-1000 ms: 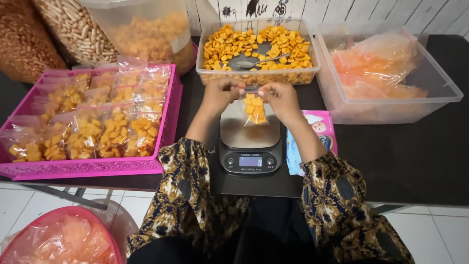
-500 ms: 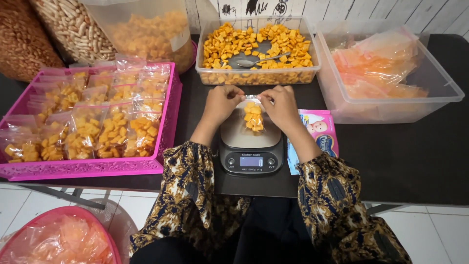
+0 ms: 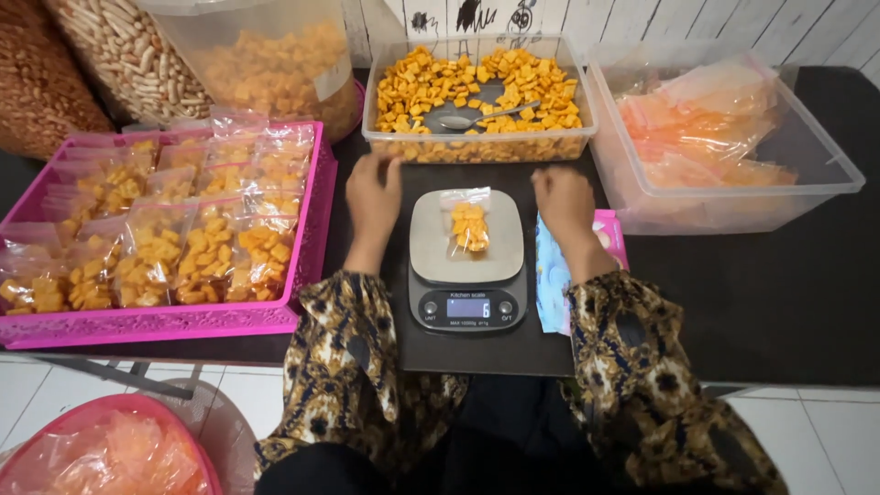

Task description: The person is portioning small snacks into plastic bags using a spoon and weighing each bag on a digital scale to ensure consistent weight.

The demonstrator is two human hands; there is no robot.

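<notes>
**2 empty hands, 1 small bag left loose on the scale**

1 small clear plastic bag (image 3: 468, 223) with a few orange square crackers inside lies flat on the steel platter of the grey digital kitchen scale (image 3: 467, 266), a little behind the platter's middle. Neither hand holds it. The left hand (image 3: 373, 194) rests on the black tabletop (image 3: 779, 302) just left of the scale, fingers loosely spread and gripping nothing. The right hand (image 3: 564, 197) sits just right of the scale, also free and relaxed, touching only the table.

Behind the scale stands a clear rectangular tub of orange square crackers (image 3: 478, 96) with a metal spoon (image 3: 477, 117) lying in it. Left of the scale, a pink plastic tray (image 3: 183, 321) holds rows of filled bags. Right of the scale is a clear plastic bin of empty bags (image 3: 724, 137), and a blue-and-pink packet (image 3: 552, 275) lies close beside the scale.

Risks, as I judge them: the bag's mouth looks unsealed, so a careless lift could tip crackers onto the platter or table. Both wrists lie near the platter; a sleeve brushing it would falsify the reading. The bag looks sparsely filled, so spooning in more over the scale could scatter pieces. The packet close against the scale's right side could also nudge the platter.
</notes>
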